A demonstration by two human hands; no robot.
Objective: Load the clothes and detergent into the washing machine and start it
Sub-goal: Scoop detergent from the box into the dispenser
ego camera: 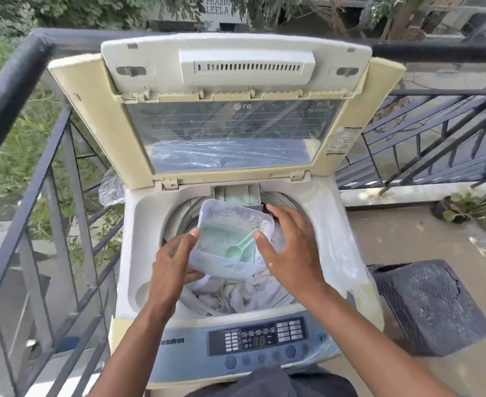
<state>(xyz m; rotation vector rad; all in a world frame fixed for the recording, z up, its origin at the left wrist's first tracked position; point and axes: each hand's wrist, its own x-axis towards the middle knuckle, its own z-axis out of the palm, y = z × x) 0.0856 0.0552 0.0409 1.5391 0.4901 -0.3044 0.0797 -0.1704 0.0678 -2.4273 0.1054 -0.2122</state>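
Note:
A top-loading washing machine (138,253) stands with its lid (236,133) raised. White clothes (236,296) lie in the drum. Over the drum, tilted, is a clear plastic detergent container (230,224) with green powder and a green scoop (236,249) inside. My left hand (173,262) grips its left side and bottom. On the container's right edge rests my right hand (290,247), its fingers touching the rim. The detergent drawer (236,194) at the drum's back is open with green powder in it. The control panel (259,336) faces me.
A black metal railing (35,173) runs along the left and behind the machine. A dark crate (428,305) sits on the floor to the right. Potted plants (470,210) stand at the far right. Clear plastic sheeting (339,239) drapes the machine's right side.

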